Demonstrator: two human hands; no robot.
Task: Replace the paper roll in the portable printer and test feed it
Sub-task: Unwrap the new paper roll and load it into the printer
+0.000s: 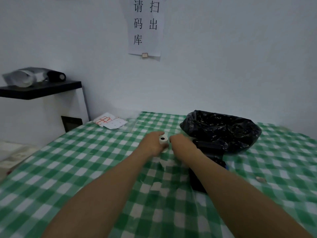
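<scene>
A small white paper roll point(163, 139) with a dark core hole is held in my left hand point(153, 143) above the green checked tablecloth point(85, 160). Just to the roll's right, my right hand point(180, 143) has its fingers curled at the roll's edge; what they pinch is hidden. A black portable printer point(197, 179) lies on the cloth below my right forearm, which covers much of it. A loose white paper strip point(165, 163) lies on the cloth beneath my hands.
A crumpled black plastic bag point(221, 129) sits right behind my right hand. Label sheets with red marks point(109, 121) lie at the table's far left corner. A black shelf point(42, 90) with wrapped items hangs on the left wall. A small scrap point(260, 179) lies at right.
</scene>
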